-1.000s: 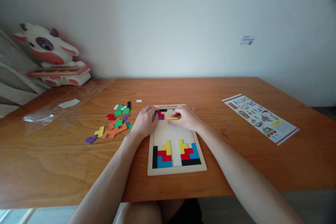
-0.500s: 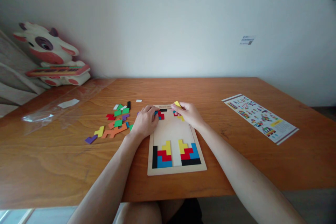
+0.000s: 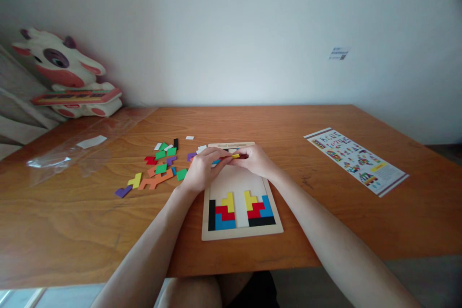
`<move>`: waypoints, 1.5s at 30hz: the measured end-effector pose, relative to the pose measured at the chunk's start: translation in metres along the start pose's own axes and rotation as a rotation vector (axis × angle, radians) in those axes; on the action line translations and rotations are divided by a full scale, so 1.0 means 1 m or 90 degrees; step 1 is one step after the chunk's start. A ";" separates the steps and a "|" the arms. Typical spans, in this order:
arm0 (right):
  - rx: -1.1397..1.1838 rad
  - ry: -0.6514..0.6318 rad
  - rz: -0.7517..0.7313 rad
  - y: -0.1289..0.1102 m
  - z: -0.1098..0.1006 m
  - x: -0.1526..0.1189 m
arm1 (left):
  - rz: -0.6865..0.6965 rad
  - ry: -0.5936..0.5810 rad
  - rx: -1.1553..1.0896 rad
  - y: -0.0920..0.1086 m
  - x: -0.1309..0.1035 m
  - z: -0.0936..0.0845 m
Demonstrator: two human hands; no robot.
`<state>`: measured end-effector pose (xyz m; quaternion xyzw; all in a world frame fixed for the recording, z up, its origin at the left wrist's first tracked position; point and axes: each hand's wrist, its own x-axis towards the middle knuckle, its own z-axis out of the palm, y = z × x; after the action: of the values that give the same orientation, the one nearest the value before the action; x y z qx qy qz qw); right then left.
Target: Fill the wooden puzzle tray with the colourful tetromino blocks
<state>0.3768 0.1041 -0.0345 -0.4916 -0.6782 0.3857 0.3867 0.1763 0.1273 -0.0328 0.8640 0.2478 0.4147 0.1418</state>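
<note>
Fingertips of both hands met over the far end of the puzzle board [image 3: 241,232], pinching a yellow piece [image 3: 235,156] between them. The left hand [image 3: 202,170] and right hand [image 3: 257,160] were curled closed on it, just above the board's bare middle. Loose coloured pieces [image 3: 159,169] lay left of the board on the table [image 3: 72,216]; a printed sheet [image 3: 355,160] lay well apart, right.

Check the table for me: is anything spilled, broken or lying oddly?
Nothing stands out. Both hands meet over the far end of the puzzle board, pinching a yellow piece. Loose pieces lie flat to its left.
</note>
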 end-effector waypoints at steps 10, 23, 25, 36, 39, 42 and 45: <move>0.203 0.031 0.041 0.005 -0.005 0.003 | -0.247 0.002 -0.128 -0.002 -0.001 0.001; 0.266 0.047 0.075 0.007 -0.004 0.003 | -0.217 -0.028 -0.070 -0.007 -0.002 0.001; 0.261 0.046 0.071 0.007 -0.004 0.003 | -0.212 -0.023 -0.072 -0.008 -0.003 0.002; 0.283 0.055 0.093 0.008 -0.003 0.003 | -0.239 -0.016 -0.105 -0.007 -0.002 0.001; 0.279 0.052 0.087 0.007 -0.003 0.003 | -0.244 -0.015 -0.102 -0.005 -0.001 0.000; 0.267 0.046 0.080 0.006 -0.004 0.002 | -0.243 -0.021 -0.106 -0.004 -0.001 0.000; 0.261 0.038 0.076 0.005 -0.004 0.001 | -0.232 -0.031 -0.104 -0.005 -0.002 0.001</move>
<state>0.3818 0.1067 -0.0373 -0.4530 -0.5435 0.5229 0.4753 0.1740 0.1300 -0.0368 0.8003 0.3619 0.3800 0.2899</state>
